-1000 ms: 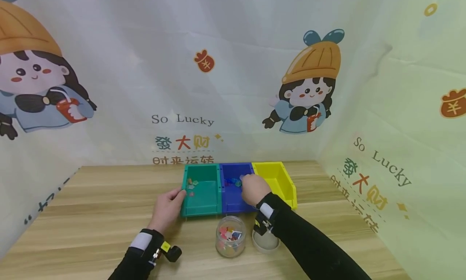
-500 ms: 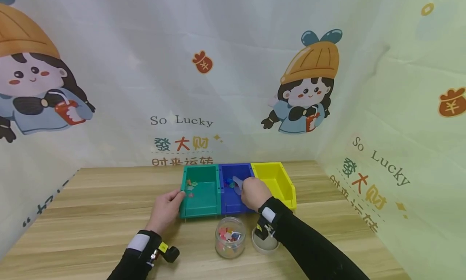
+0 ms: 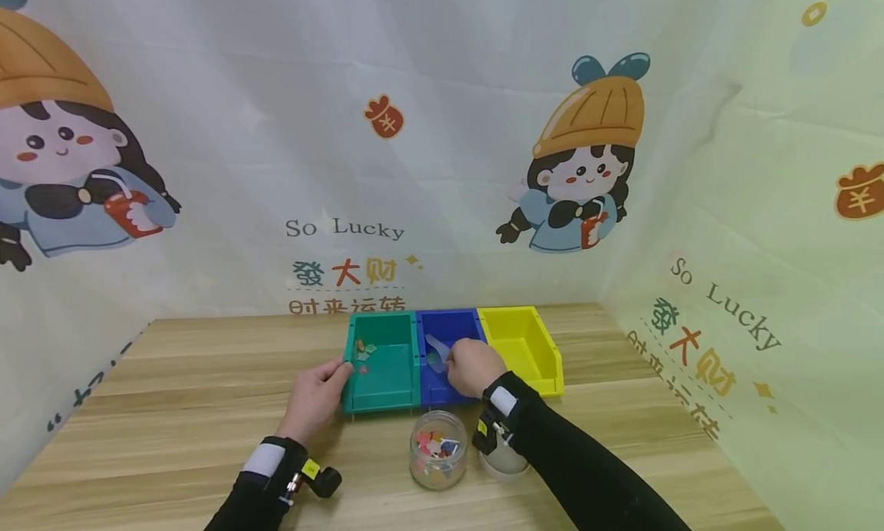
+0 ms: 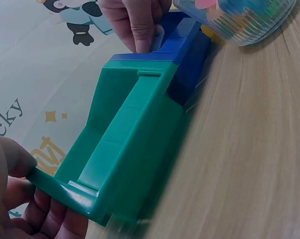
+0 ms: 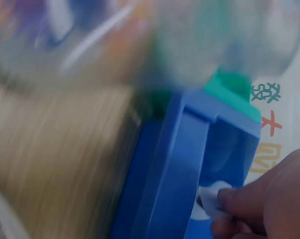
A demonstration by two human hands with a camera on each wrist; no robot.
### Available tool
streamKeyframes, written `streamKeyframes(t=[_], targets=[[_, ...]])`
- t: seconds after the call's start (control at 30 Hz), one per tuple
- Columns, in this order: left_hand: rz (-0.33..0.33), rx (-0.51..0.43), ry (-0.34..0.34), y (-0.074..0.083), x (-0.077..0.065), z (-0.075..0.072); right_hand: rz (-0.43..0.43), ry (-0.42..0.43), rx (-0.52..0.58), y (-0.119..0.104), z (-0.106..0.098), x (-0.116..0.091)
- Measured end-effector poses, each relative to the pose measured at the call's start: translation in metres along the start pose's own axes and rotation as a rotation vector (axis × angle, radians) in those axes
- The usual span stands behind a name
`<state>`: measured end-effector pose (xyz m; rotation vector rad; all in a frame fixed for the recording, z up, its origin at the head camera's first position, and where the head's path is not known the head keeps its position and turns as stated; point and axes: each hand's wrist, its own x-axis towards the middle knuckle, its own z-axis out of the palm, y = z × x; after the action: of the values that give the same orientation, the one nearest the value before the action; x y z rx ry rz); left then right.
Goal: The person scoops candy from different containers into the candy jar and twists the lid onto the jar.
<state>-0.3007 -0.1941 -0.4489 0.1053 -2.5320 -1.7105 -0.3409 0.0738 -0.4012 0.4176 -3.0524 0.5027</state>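
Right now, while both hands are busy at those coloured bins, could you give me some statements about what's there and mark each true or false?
1. The blue bin sits between the green bin and the yellow bin. True.
2. The left hand holds the yellow bin. False: the left hand grips the green bin's edge.
3. The right hand holds a pale translucent tool. True.
4. That tool is in the green bin. False: it is in the blue bin.
5. The clear jar has nothing in it. False: it contains colourful pieces.
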Motion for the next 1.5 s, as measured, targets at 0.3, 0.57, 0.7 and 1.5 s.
streamKeyframes(t=[0.3,0.57,0.7,1.5], targets=[[0.004,-0.011,-0.01,0.002,0.0,0.002,0.182,-0.056,0.256,0.045,0.044,0.049],[0.003,-0.008,-0.008,0.004,-0.001,0.002,0.265,-0.092,0.328,0.03,0.015,0.031],[0.017,0.015,-0.009,0.005,0.001,0.0,0.252,-0.053,0.374,0.013,-0.006,0.008],[0.018,0.011,0.028,0.003,-0.003,-0.002,0.281,-0.12,0.574,0.016,-0.007,0.003]])
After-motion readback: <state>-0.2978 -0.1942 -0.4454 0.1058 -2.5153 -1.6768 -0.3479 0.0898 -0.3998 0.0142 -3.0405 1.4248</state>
